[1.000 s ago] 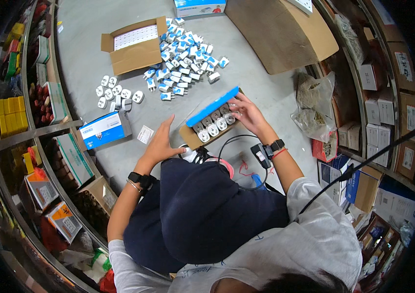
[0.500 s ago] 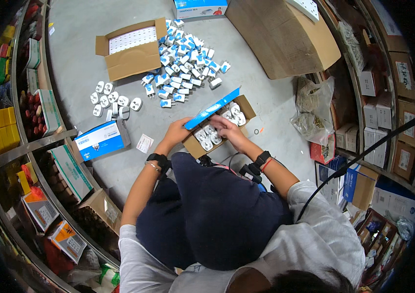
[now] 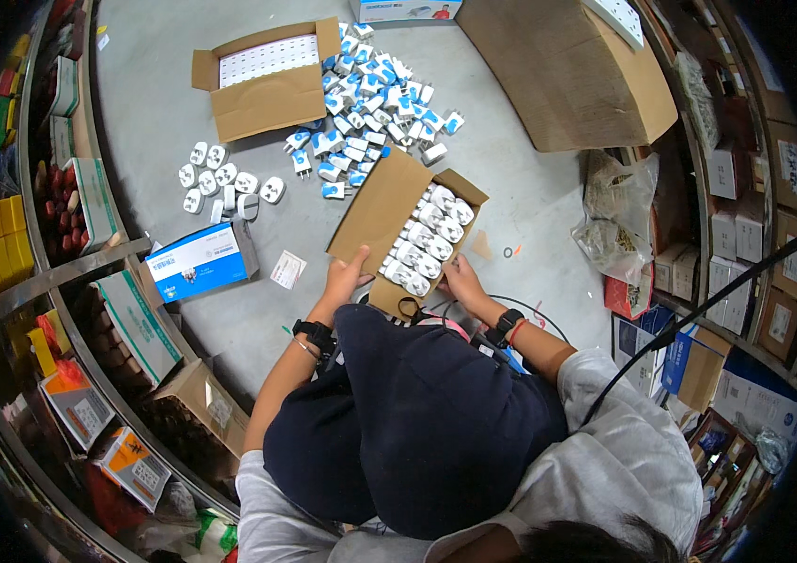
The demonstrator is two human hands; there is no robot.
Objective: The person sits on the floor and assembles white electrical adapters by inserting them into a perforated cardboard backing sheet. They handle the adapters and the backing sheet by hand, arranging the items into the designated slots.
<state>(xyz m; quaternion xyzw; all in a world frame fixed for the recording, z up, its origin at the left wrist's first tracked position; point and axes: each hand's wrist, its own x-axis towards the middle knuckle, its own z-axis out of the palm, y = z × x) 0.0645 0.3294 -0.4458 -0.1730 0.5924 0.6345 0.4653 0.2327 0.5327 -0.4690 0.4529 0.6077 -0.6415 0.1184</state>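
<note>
An open cardboard box [image 3: 372, 208] is between my hands, its brown lid folded out to the left. Rows of white plug adapters [image 3: 429, 225] sit inside. My left hand [image 3: 347, 274] grips the box's near left edge by the lid, thumb on top. At the near right side, my right hand [image 3: 466, 284] is closed on the box wall. Beyond the box lies a heap of white and blue plug adapters [image 3: 380, 94]. A smaller group of white adapters [image 3: 226, 175] lies to the left.
An open brown box [image 3: 267, 101] holding white dotted pieces stands beyond. Left are a blue and white box [image 3: 199, 263] and a paper slip [image 3: 288, 269]. A large carton [image 3: 567, 80] stands far right. Shelves flank both sides; a black cable [image 3: 689, 319] crosses at right.
The box's lid has swung from nearly upright, blue edge showing, to lying open leftward. My right hand has left the adapters inside and now holds the box's right side. The view has shifted slightly.
</note>
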